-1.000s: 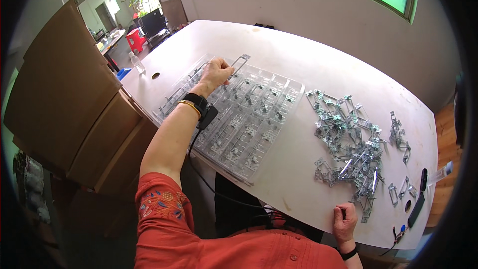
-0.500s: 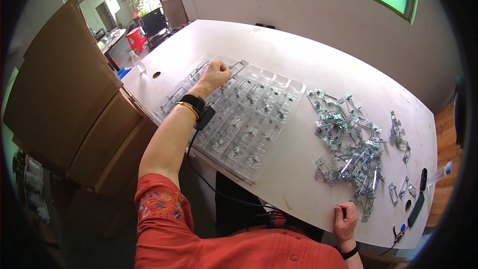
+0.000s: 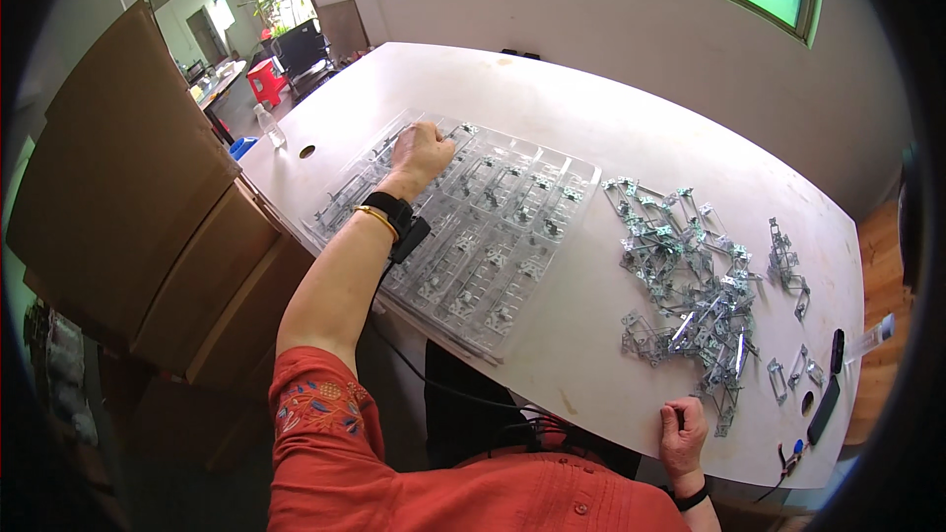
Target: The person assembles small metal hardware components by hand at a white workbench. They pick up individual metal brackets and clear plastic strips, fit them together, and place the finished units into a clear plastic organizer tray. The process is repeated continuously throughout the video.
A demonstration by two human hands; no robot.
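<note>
A clear plastic tray (image 3: 537,153) with moulded compartments lies on the table, with small metal frame-shaped brackets (image 3: 540,181) in several of its compartments. My left hand (image 3: 422,150) is over the far part of the tray, its fingers closed in a pinch on a metal bracket (image 3: 461,131) whose end shows past the knuckles. The fingertips are hidden behind the hand. At the table's front edge rests my right hand (image 3: 682,433), curled into a loose fist with nothing visible in it. It is nearest the lower end of a heap of loose brackets (image 3: 695,281).
A smaller cluster of brackets (image 3: 783,261) lies right of the heap. Pliers (image 3: 791,455), a black bar-shaped object (image 3: 826,409) and a clear bottle (image 3: 872,337) are near the right edge. Cardboard boxes (image 3: 128,187) stand at left, by another bottle (image 3: 269,125). A cable (image 3: 434,384) hangs below my left wrist.
My left hand has shifted slightly, and the bracket's end by it now lies lower, closer into the tray's compartment. My right hand has stayed in place.
</note>
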